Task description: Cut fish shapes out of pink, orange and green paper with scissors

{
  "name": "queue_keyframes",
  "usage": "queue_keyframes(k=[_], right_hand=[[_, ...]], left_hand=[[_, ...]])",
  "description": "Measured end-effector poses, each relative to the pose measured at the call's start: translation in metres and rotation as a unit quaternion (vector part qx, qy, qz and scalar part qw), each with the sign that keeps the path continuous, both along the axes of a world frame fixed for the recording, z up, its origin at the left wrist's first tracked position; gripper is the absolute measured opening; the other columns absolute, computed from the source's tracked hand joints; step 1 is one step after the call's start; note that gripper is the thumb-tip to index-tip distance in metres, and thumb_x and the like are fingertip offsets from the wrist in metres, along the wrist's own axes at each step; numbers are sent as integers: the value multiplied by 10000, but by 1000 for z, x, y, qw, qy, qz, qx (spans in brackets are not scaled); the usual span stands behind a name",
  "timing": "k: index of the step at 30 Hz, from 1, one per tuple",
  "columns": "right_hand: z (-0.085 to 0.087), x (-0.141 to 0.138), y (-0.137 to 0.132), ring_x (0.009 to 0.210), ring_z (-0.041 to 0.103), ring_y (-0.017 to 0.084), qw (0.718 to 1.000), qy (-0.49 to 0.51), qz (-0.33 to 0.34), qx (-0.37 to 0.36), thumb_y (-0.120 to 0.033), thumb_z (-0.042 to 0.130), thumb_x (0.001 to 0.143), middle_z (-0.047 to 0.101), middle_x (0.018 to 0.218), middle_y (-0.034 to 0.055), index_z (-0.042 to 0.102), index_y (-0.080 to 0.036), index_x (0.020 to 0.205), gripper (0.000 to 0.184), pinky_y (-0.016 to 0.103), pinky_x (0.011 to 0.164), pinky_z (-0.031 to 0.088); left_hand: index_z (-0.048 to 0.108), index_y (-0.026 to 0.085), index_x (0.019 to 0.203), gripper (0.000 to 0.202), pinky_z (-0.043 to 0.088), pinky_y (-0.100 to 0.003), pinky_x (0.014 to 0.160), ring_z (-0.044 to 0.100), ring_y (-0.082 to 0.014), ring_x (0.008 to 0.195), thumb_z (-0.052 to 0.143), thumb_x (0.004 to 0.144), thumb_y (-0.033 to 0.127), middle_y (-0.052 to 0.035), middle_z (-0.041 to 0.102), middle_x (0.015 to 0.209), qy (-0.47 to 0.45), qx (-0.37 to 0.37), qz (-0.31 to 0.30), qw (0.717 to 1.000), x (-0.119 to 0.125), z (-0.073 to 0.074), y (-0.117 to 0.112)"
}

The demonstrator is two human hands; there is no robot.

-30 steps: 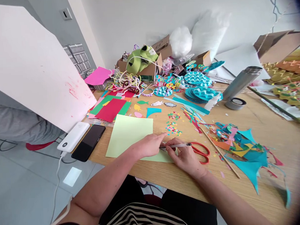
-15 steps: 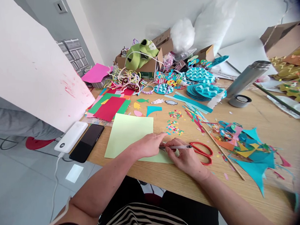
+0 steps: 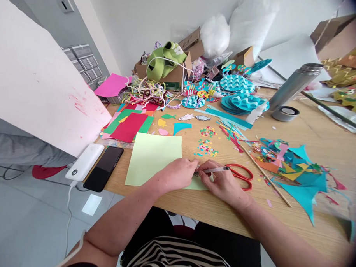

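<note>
A sheet of pale green paper (image 3: 155,152) lies at the table's front edge. My right hand (image 3: 222,182) is closed around a pen (image 3: 216,170) with a clear barrel, its tip down near the sheet's right side. My left hand (image 3: 179,174) rests on the same sheet, fingers drawn together and pressed down right beside the pen tip. Whatever lies under those fingertips is mostly hidden. Red-handled scissors (image 3: 240,177) lie just right of my right hand, their blades covered by it. Beyond the hands are small colored paper dots (image 3: 206,148).
Paper fish (image 3: 202,118) and a blue paper scrap (image 3: 182,128) lie behind the sheet. Rightward are a wooden stick (image 3: 267,177), a pile of paper scraps (image 3: 298,164) and a steel flask (image 3: 296,86). A phone (image 3: 103,169) and a white power bank (image 3: 84,162) sit left.
Both hands have shifted slightly right along the sheet's edge, still close together, with the pen kept in my right hand. The camera view has moved a little.
</note>
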State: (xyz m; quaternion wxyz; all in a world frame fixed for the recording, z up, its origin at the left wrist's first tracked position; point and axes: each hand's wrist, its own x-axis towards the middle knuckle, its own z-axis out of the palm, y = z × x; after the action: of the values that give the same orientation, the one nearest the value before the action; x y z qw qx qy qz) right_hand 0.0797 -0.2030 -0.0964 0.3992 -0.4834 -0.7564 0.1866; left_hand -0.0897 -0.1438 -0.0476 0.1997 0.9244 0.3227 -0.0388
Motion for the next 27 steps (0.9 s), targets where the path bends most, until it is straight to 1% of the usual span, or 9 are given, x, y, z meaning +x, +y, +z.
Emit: queue_keyframes(k=[3,6,10,13,16,19,22,27], right_hand=[[-2,1,0,707,627,178,1000,-8,-11,-10,-137,499,859,657,798,38,574,-204,854,100,295,638,503],[-3,2,-1,672,612,165,1000,-4,-13,-18,-141,494,862,654,796,39,580,-199,864,104,282,618,495],[-2,3,-2,651,602,154,1000,-3,-14,-19,-142,495,860,651,799,38,579,-192,872,99,272,612,490],[-1,4,-3,631,594,151,1000,-8,-14,-15,-143,493,859,648,792,38,578,-186,872,96,269,600,483],[0,4,-3,611,589,152,1000,-14,-14,-17,-145,487,858,644,775,37,579,-179,869,100,273,585,476],[0,4,-3,637,606,163,999,-14,-17,-23,-150,485,859,648,778,41,582,-177,864,101,280,598,479],[2,4,-3,663,612,172,999,-18,-19,-19,-150,483,858,647,776,45,581,-178,853,101,283,599,474],[3,4,-5,651,601,172,1000,-26,-18,-1,-137,481,853,645,752,37,564,-185,839,97,283,592,464]], left_hand=[[552,135,1082,290,489,-315,735,652,-245,885,371,860,87,-117,673,955,12,17,-5,1000,2,3,-5],[550,128,1077,279,489,-319,758,647,-239,896,376,864,82,-121,670,973,12,32,-8,999,2,1,-7],[557,131,1064,271,494,-323,752,647,-236,885,373,869,87,-117,666,972,0,42,-4,999,1,-4,-7],[560,131,1058,272,498,-329,753,646,-238,886,379,861,84,-116,664,970,-5,37,-1,999,1,-4,-7],[560,133,1068,279,495,-335,786,643,-236,916,378,863,82,-118,660,988,-8,29,3,1000,1,-4,-8],[558,138,1072,273,490,-337,811,639,-233,938,375,876,94,-120,656,1006,-9,24,2,1000,1,-5,-8],[561,139,1055,261,492,-339,803,639,-234,925,374,877,103,-117,655,992,-9,25,5,1000,1,-5,-9],[564,144,1061,285,496,-339,780,637,-238,916,388,846,80,-111,655,990,-6,18,9,1000,1,-2,-9]])
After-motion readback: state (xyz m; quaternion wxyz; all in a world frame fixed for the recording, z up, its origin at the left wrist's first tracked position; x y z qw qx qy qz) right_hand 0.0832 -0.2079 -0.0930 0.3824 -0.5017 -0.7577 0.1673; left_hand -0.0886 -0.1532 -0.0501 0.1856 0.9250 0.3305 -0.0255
